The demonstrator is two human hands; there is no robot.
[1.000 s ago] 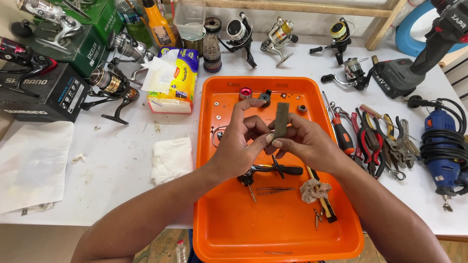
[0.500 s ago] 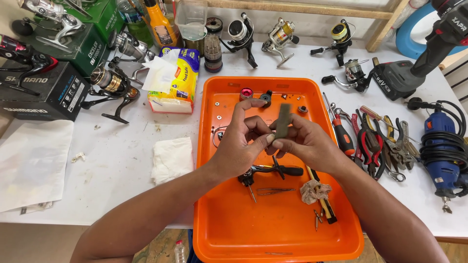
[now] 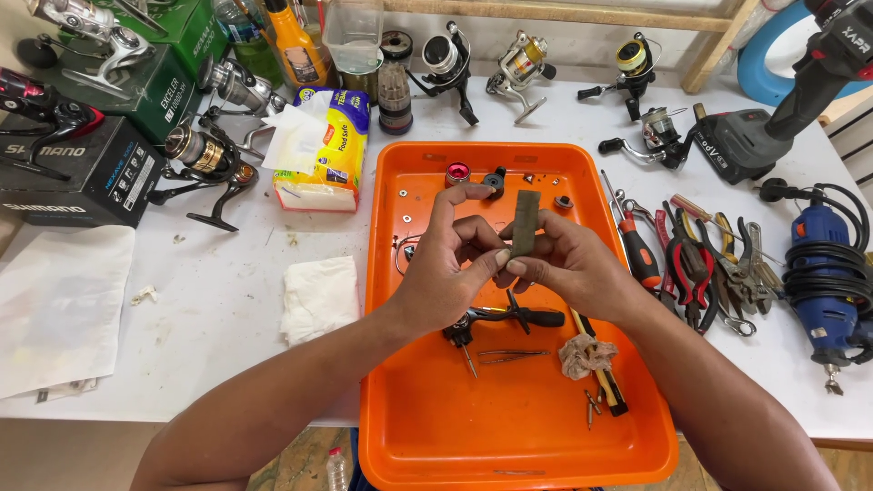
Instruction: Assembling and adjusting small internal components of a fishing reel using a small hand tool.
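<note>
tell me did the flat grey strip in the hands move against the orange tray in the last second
No. The grey strip sits upright in both hands over the same upper-middle spot of the orange tray, just below the red knob.

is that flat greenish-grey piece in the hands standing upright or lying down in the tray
Upright. The flat greenish-grey piece stands on end, pinched between the left hand and right hand, raised above the orange tray.
</note>
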